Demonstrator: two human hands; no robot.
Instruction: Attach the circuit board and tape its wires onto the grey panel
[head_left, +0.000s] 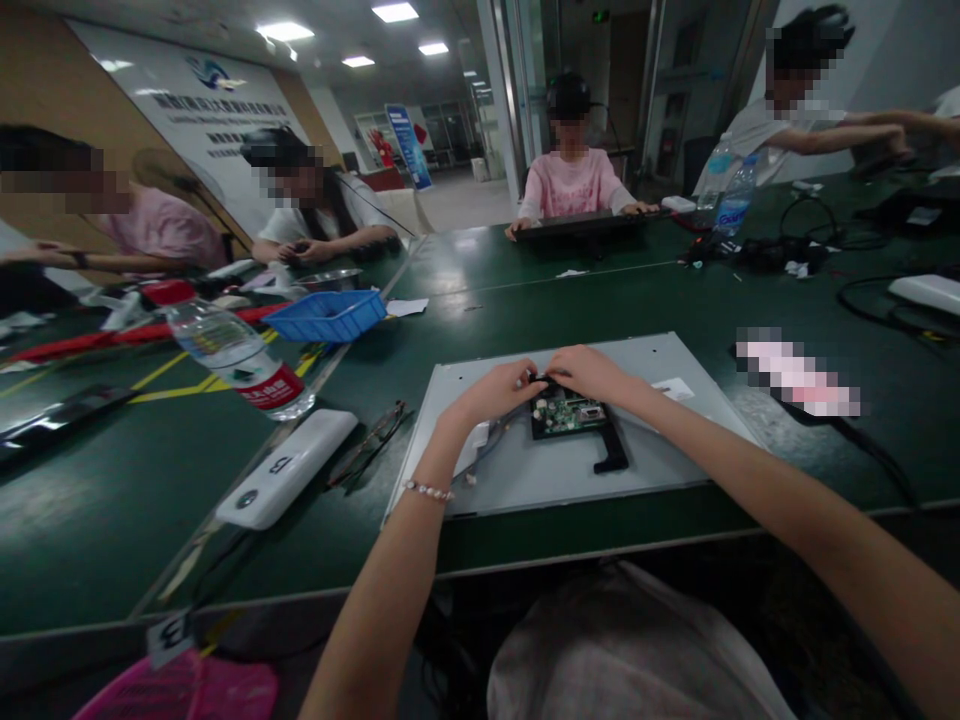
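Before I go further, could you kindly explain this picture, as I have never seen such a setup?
There is no robot: a person's bare left hand and right hand are seen from a camera worn on the head. Both are at the far side of a black-framed green circuit board; whether they grip anything is unclear. The board lies on a flat, pale grey rectangular panel, on a dark green table. Left of the panel are a white oblong device and a clear plastic red-capped bottle.
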